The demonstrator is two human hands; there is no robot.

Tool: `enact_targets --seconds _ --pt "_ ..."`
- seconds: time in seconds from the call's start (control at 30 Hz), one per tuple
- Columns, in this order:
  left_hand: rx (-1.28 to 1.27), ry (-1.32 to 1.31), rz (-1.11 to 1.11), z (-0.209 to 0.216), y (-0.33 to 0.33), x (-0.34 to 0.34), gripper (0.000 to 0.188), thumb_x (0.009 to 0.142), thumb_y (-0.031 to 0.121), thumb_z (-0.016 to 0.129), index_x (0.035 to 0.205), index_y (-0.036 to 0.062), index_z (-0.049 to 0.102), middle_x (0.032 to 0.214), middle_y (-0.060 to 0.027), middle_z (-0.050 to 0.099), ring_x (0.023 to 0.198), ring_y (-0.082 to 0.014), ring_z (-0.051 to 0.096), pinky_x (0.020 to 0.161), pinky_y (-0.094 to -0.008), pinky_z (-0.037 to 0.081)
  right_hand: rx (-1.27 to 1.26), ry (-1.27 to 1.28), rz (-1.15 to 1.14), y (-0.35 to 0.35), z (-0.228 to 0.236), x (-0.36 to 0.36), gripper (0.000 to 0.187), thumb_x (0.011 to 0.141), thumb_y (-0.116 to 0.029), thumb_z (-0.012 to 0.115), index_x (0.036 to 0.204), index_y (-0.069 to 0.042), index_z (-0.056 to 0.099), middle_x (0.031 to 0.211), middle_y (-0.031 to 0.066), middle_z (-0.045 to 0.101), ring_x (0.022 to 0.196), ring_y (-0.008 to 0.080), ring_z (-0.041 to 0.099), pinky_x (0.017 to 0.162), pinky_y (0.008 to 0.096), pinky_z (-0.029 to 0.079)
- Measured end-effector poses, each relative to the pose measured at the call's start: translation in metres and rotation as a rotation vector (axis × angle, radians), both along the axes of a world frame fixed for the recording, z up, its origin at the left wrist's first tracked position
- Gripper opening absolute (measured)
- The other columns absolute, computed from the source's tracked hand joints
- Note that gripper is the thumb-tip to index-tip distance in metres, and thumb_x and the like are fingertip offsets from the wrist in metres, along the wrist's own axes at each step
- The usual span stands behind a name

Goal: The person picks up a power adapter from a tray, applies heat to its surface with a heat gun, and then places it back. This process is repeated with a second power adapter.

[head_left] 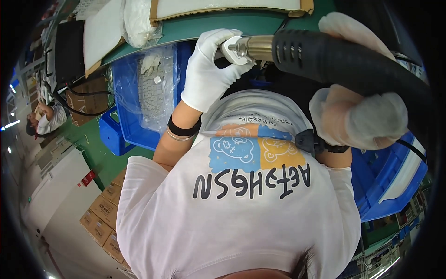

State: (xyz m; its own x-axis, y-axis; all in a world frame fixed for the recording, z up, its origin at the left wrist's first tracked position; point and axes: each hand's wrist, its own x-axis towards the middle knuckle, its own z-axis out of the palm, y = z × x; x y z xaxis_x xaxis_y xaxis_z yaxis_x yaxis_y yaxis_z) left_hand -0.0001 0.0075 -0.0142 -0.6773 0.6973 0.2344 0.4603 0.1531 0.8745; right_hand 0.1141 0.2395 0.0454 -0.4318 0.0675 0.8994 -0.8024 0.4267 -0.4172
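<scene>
My left hand [204, 74], in a white knit glove, pinches a small white rounded plastic piece [231, 50] between thumb and fingers. Against that piece, or just in front of it, sits the metal nozzle of a black hot-air gun [302, 53]; I cannot tell whether they touch. My right hand [357, 114], in a pale, partly see-through covering, is closed round the gun's thick black body. Its fingers show above and below the body, while the palm is hidden. Both hands are over my lap, at the edge of the green worktable [204, 23].
A blue bin [121, 100] at the left holds small white parts in clear plastic. Another blue bin [371, 204] stands at the right. Foam-lined cardboard [227, 6] and a plastic bag [139, 23] lie on the table. Cartons [100, 209] and another person [46, 114] are farther left.
</scene>
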Motion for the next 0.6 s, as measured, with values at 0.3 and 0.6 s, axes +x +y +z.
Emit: enact_targets --seconds 0.3,0.6 --pt "0.057 -0.13 0.015 -0.002 -0.002 -0.002 0.057 0.064 0.0 0.082 0.112 0.0072 0.054 0.113 -0.0076 0.055 0.1 -0.0178 0.059 0.084 -0.0287 0.055 -0.124 -0.159 -0.12 -0.001 0.0 0.014 0.07 0.089 -0.058 0.048 0.094 0.009 0.068 0.086 0.0224 0.069 0.074 0.0274 0.07 0.073 0.0361 0.058" --pt "0.062 -0.13 0.019 0.0 0.0 -0.001 0.056 0.065 0.002 0.082 0.112 0.0062 0.052 0.114 -0.0077 0.055 0.1 -0.017 0.059 0.084 -0.0284 0.055 -0.17 -0.263 -0.163 -0.006 -0.002 0.021 0.068 0.09 -0.056 0.048 0.092 0.01 0.068 0.088 0.0228 0.069 0.074 0.028 0.07 0.072 0.036 0.058"
